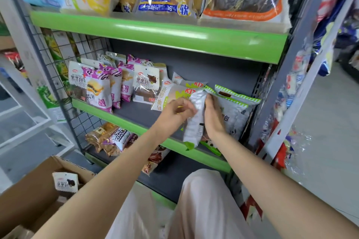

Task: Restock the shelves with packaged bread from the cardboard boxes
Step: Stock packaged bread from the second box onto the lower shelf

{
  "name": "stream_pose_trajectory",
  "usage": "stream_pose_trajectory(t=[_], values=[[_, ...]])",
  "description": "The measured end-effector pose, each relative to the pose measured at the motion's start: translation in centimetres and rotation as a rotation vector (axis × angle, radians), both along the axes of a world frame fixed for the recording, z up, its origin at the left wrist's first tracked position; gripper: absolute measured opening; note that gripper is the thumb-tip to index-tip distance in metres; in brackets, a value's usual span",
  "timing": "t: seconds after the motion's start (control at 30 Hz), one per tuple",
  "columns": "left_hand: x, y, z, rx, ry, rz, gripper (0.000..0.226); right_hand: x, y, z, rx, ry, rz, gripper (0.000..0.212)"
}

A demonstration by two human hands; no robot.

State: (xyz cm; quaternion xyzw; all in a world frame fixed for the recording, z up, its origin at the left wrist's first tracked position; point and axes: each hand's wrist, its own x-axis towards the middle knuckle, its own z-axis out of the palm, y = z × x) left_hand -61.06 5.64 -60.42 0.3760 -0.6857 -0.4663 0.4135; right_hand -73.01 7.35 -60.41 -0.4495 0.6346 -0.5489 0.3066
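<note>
Gripping 1 silver bread packet edgewise, the left hand and right hand curl round its sides. Judged, that suits slotting it upright among packets on the middle shelf.

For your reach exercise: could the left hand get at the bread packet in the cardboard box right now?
Probably not at once: the left hand grips a white packet. The boxed packet lies uncovered below.

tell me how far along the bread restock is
Done: the middle shelf already holds upright packs at its left. In hand: the left hand and right hand both hold a white-and-green pack over its right side. Left: at least one pack shows in the cardboard box.
</note>
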Motion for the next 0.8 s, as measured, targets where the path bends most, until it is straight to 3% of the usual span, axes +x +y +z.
stream_pose_trajectory(t=[0.1, 0.2, 0.27, 0.33, 0.4, 0.43, 0.53, 0.6, 0.67, 0.8], values=[[0.7, 0.0, -0.7, 0.045, -0.039, -0.059, 0.034, -0.1, 0.8, 0.3, -0.117, -0.031, 0.040, 0.048], [0.3, -0.2, -1.9, 0.063, -0.279, -0.030, 0.082, -0.2, 0.4, 0.2, -0.135, 0.084, 0.010, 0.059], [0.1, -0.4, -2.5, 0.094, -0.427, -0.064, 0.115, -0.6, 0.4, 0.6, -0.151, 0.173, -0.036, 0.056], [-0.3, -0.7, -2.8, 0.118, -0.419, -0.083, 0.126, -1.2, 0.5, 0.8, -0.181, 0.226, -0.074, 0.052], [-1.0, -1.0, -2.9, 0.109, -0.427, -0.057, 0.128, -1.4, 0.8, 0.8, -0.233, 0.305, -0.092, 0.057], [-1.4, -1.1, -3.0, 0.088, -0.445, -0.030, 0.129, -1.2, 0.9, 0.7, -0.252, 0.446, -0.141, 0.063], [-2.6, -1.2, -3.4, -0.024, -0.565, 0.121, 0.126, -1.0, 1.0, 0.7, -0.260, 1.176, -0.319, 0.074], [-3.1, -1.2, -3.6, -0.084, -0.622, 0.199, 0.117, -0.9, 1.3, 1.1, -0.106, 1.449, -0.182, 0.067], [-3.4, -1.2, -3.7, -0.086, -0.649, 0.198, 0.110, -1.1, 1.0, 0.9, 0.049, 1.447, -0.079, 0.066], [-3.9, -1.1, -3.8, -0.044, -0.654, 0.130, 0.097, -1.1, 0.9, -0.1, 0.160, 1.386, -0.002, 0.072]])
